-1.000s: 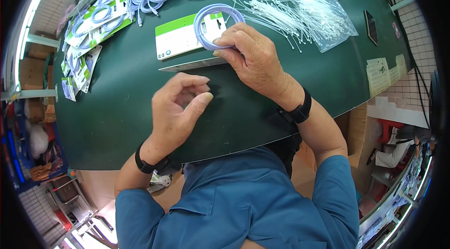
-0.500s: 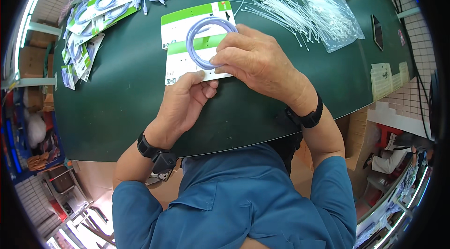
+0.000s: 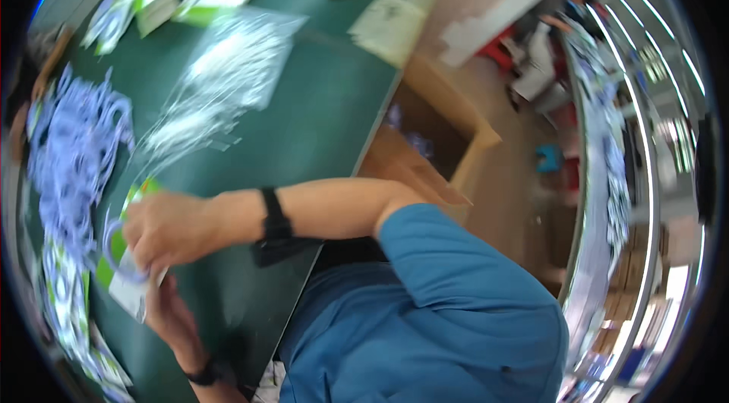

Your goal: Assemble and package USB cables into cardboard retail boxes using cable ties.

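The right hand's (image 3: 168,228) fingers pinch a coiled lilac plastic cable (image 3: 108,251); just below them, the left hand (image 3: 170,313) meets a flat white-and-green card (image 3: 129,297), its grip too blurred to tell. The coil seems light, springy, best held across its strands.

The right hand (image 3: 168,230), near nine o'clock, pinches a purple coil (image 3: 107,250); the left hand (image 3: 168,317), at eight, apparently holds a blurred card (image 3: 129,297).

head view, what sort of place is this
Probably a packing workshop: lilac cables heaped on a green table, white ties spilling from a clear bag, and an open cardboard box alongside.
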Demonstrator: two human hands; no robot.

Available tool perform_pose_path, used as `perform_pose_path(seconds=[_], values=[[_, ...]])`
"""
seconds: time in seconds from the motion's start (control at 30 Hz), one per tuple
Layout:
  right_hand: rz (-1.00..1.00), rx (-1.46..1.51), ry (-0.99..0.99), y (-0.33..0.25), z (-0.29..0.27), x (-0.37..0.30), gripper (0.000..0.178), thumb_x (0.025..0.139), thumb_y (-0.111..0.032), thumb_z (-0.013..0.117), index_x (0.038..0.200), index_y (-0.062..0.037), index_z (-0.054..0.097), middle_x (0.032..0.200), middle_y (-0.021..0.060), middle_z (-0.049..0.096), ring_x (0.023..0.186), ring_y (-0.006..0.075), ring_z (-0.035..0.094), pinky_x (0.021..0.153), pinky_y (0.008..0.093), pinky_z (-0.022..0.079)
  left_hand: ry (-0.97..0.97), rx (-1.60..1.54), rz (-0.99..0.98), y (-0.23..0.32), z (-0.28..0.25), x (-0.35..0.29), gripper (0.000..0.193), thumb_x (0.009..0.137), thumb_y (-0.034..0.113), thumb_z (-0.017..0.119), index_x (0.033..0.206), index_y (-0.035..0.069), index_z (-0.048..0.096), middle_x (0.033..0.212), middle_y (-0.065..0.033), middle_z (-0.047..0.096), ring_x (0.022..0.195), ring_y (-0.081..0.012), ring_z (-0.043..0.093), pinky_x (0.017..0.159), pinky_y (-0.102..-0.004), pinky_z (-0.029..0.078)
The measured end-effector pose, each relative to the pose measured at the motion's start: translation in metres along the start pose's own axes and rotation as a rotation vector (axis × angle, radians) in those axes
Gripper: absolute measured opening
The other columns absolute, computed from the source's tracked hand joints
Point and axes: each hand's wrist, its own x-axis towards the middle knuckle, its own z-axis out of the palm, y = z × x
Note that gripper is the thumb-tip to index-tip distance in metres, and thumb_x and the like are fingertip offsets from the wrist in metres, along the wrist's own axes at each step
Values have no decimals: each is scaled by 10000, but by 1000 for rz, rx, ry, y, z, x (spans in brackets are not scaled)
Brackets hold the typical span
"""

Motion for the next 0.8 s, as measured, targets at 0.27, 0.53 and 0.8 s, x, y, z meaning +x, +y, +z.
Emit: perform_pose_path(seconds=[0.27,0.53,0.8], values=[[72,38,100,-2,28,-2,96,642,-276,849,682,-212,790,706,-17,695,749,235,672,615,422,513,248,-17,43,11,28,17,537,1060,345,591,1408,-57,519,1316,-121,624,1175,-203,622,955,-314,482],[211,-5,63,-3,29,-10,157,607,-319,856,674,-197,784,705,-11,698,731,216,687,578,408,508,284,110,34,-3,17,42,491,1054,332,616,1351,-58,589,1173,-116,680,1013,-165,677,792,-235,524],[209,-26,-22,-3,30,-12,201,625,-335,839,748,-184,790,735,13,701,737,239,690,594,425,516,351,266,48,-8,7,45,423,1035,273,633,1280,-71,623,1094,-88,691,883,-132,679,668,-204,509]])
